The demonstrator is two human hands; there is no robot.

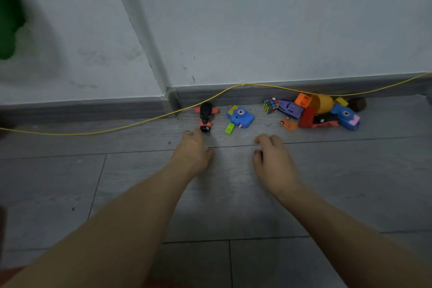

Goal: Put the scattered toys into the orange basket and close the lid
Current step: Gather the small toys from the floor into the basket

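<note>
Toys scattered along the skirting board [233, 97], none gathered yet; orange basket not in view. Left hand [192, 149] stretched forward, fingers loosely apart, nothing held, fingertips just short of the black and red toy plane [205, 116]. Right hand [273, 159] half curled, palm down, also holding nothing, hovering near the floor in front of the blue toy camera [240, 117].

Judged as the reach for a first toy. To do it well: bring the left fingers over the plane's body, not only over the tail end, and pinch across the narrow fuselage; avoid hooking the yellow cable [140, 123], running just behind the plane along the skirting board.

Long axis of the plane roughly perpendicular to the skirting board, one end toward the board, the other toward the left hand; nose or tail cannot be told. Red wings across it, parallel to the board.

Small green piece [229, 128] just in front of the camera, easy to miss. Rubik's cube [270, 105] and a pile of other toys [327, 112] further right along the same board.
</note>
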